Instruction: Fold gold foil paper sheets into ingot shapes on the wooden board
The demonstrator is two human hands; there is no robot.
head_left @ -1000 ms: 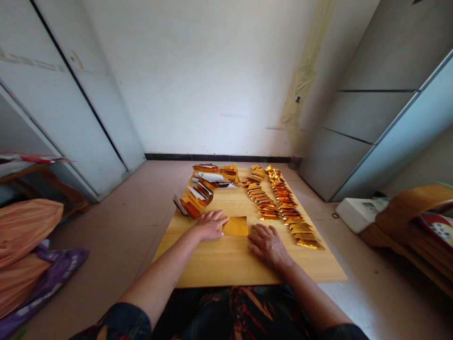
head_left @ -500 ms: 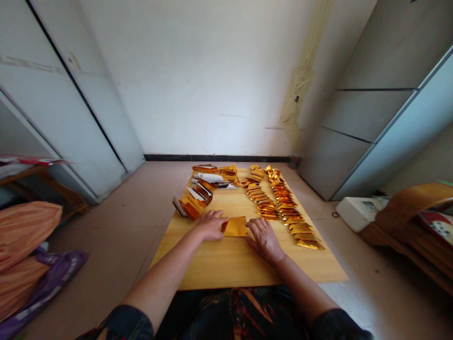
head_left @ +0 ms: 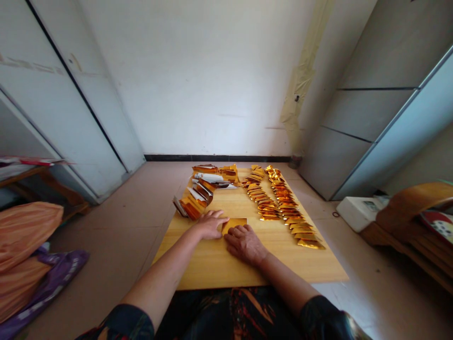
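Note:
A gold foil sheet [head_left: 236, 222] lies on the wooden board [head_left: 219, 264], folded into a narrow strip. My left hand [head_left: 209, 224] lies flat with fingers stretched out, its tips touching the sheet's left edge. My right hand [head_left: 244, 242] rests palm down over the near part of the sheet, fingers spread and pressing on the fold. Two rows of folded gold pieces [head_left: 283, 203] run along the right side of the board.
A fanned stack of gold-and-white sheets [head_left: 193, 203] sits at the board's left, with more sheets [head_left: 215, 175] at the far end. Orange and purple bags [head_left: 28, 255] lie on the floor at left. A white box [head_left: 357, 212] and a wooden chair [head_left: 410, 212] stand at right.
My right hand has moved left from beside the sheet onto it. The sheet has gone from a flat square to a folded strip. My left hand has stayed put.

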